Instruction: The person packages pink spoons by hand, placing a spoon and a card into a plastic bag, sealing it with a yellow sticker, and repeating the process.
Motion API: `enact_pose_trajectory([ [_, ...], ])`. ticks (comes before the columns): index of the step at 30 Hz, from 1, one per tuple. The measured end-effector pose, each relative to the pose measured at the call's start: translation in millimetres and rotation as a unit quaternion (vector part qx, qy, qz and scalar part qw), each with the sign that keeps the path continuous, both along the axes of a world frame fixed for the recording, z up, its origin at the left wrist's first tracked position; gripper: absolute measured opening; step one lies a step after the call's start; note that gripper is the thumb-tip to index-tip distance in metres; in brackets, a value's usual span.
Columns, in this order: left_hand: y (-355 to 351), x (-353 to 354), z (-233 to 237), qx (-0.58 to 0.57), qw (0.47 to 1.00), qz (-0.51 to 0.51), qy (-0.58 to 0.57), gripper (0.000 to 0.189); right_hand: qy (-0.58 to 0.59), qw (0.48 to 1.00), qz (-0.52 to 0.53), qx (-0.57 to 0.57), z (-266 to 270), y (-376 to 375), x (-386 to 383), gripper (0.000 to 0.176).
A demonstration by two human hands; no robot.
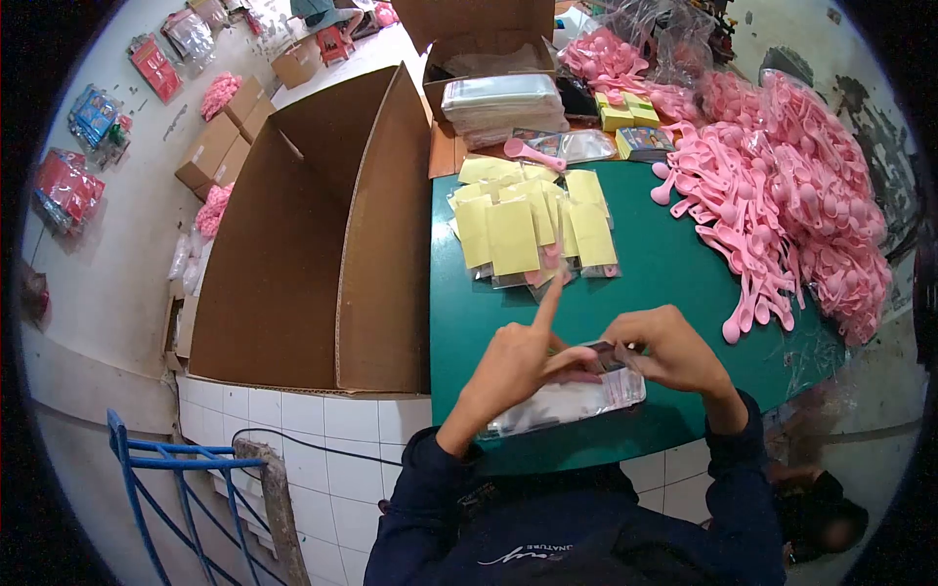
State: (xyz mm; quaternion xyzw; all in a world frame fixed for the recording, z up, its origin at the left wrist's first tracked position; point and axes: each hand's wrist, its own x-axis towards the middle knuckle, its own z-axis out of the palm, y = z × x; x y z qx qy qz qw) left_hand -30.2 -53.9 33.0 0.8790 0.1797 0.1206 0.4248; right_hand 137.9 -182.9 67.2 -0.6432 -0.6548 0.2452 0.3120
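My left hand (513, 366) is at the table's front edge, index finger stretched forward, thumb and other fingers closed on a small clear plastic packet (608, 359). Something dark, and perhaps pink, shows in the packet, partly hidden by my fingers. My right hand (674, 350) pinches the packet's other side. Right below both hands lies a stack of clear plastic bags (562, 408). Ahead of my left hand, filled packets with yellow cards (515, 237) and pink pieces lie in an overlapping pile. Behind them rests a single pink spoon (534, 153).
A big heap of pink spoons (747, 210) covers the right of the green table (650, 283). Yellow card stacks (625, 112) and piled clear bags (503, 103) stand at the back. A large open cardboard box (293, 244) adjoins the left side. Another person (821, 508) is at lower right.
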Motion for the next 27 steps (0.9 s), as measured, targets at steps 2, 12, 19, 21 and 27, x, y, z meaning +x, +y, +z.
enact_pose_trajectory([
  [2,14,-18,-8,-0.106,0.993,-0.047,0.014,0.082,0.089,0.995,-0.045,-0.029,-5,-5,5,0.012],
  [12,5,-55,-11,-0.328,0.944,-0.010,-0.027,0.072,0.346,0.918,-0.124,-0.150,-33,-24,4,0.015],
  [19,-54,-54,-31,-0.294,0.948,0.111,-0.058,0.069,0.113,0.980,-0.155,0.047,-24,-22,-29,0.023],
  [21,-70,-58,-39,-0.482,0.870,0.046,-0.094,0.059,0.062,0.997,-0.037,0.035,-20,-24,-34,0.041],
  [27,-76,-71,-49,-0.558,0.825,0.061,-0.065,0.062,-0.035,0.996,0.075,-0.018,-34,-32,-54,0.030],
])
